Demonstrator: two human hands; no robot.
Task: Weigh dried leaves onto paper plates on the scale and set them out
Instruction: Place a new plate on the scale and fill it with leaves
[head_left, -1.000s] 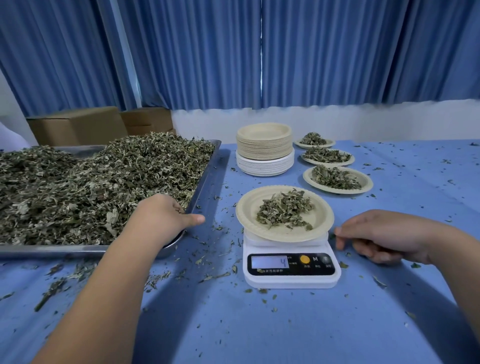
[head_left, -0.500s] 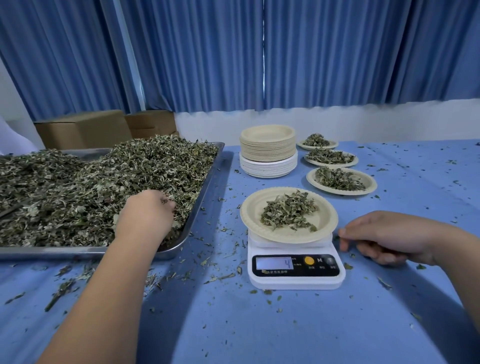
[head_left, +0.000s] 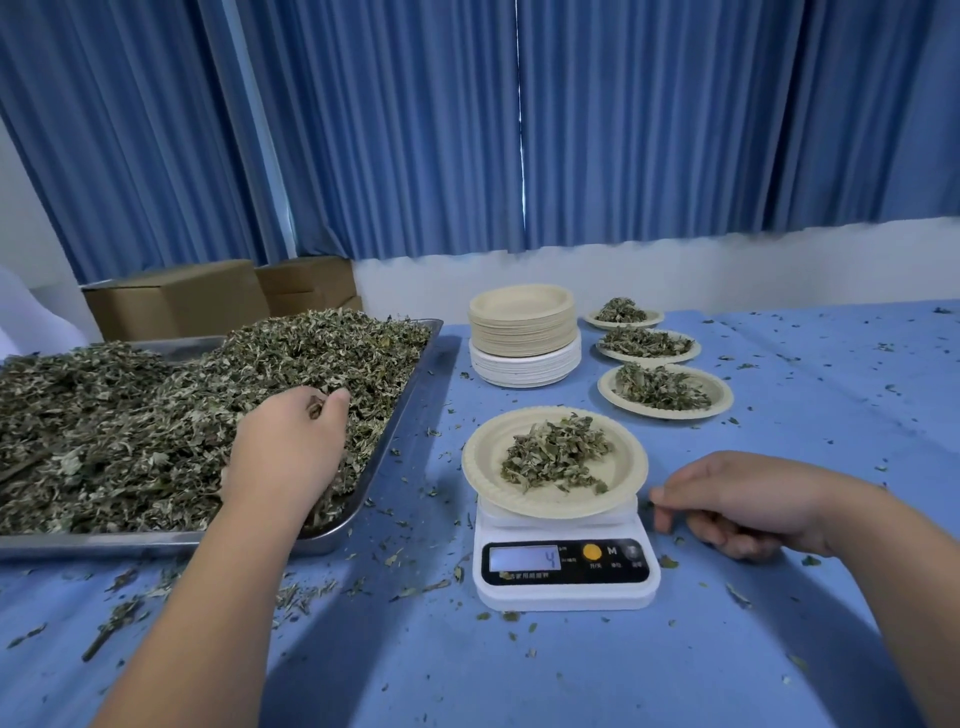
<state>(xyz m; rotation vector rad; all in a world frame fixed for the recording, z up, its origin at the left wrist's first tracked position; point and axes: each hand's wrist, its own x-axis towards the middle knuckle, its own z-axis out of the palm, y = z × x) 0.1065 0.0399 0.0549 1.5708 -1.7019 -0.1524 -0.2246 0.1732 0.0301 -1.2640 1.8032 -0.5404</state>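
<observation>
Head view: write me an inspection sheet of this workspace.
Surface: blue table.
Job's things: scale reads 4, bearing paper plate of leaves; metal tray heaped with dried leaves; three filled plates; plate stack.
Clutter: leaf crumbs scattered.
Hands: left hand grips dried leaves in tray; right hand rests beside scale, fingers loosely curled.
Cables: nothing seen.
Surroundings: blue curtains, cardboard boxes.

**Bare hands, bare forearms**

Left hand (head_left: 283, 452) and right hand (head_left: 743, 499) both bare. Fingers (head_left: 680, 491) short, rounded at the tips. Behind the fingers, left forearm (head_left: 208, 623) and right forearm (head_left: 909, 566) uncovered to the frame edge.
</observation>
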